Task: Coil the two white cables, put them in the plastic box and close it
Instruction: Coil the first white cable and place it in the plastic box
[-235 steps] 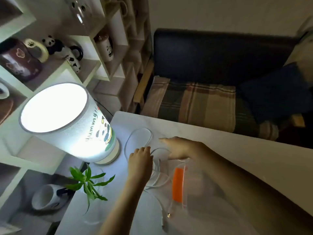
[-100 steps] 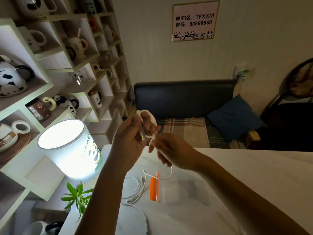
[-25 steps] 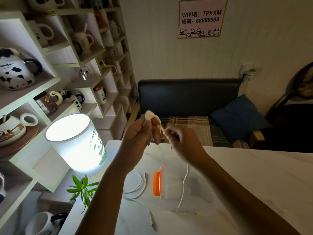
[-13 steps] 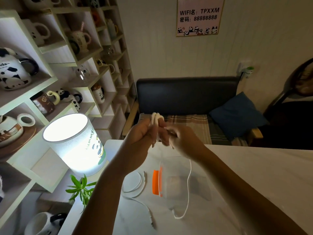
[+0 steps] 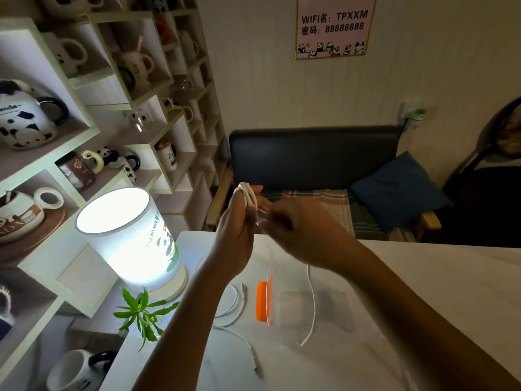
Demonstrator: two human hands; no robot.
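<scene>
My left hand (image 5: pixel 239 221) is raised above the table and holds a small coil of white cable (image 5: pixel 249 200) looped over its fingers. My right hand (image 5: pixel 296 230) is just to its right and pinches the same cable near the coil. The cable's loose tail (image 5: pixel 311 300) hangs down from my right hand over the clear plastic box (image 5: pixel 310 309), which lies on the table with its orange clasp (image 5: pixel 263 301) at the left. The second white cable (image 5: pixel 236 309) lies loose on the table left of the box, one end trailing toward me.
A lit cylinder lamp (image 5: pixel 132 241) stands at the table's left edge with a small green plant (image 5: pixel 143 314) in front of it. Shelves of mugs (image 5: pixel 84 122) fill the left side. A dark sofa (image 5: pixel 315 165) lies beyond the white table (image 5: pixel 437 277).
The hanging tail has grown shorter as more cable went round my left hand's fingers. My right hand has moved close to the left hand. The cable on the table has not moved.
</scene>
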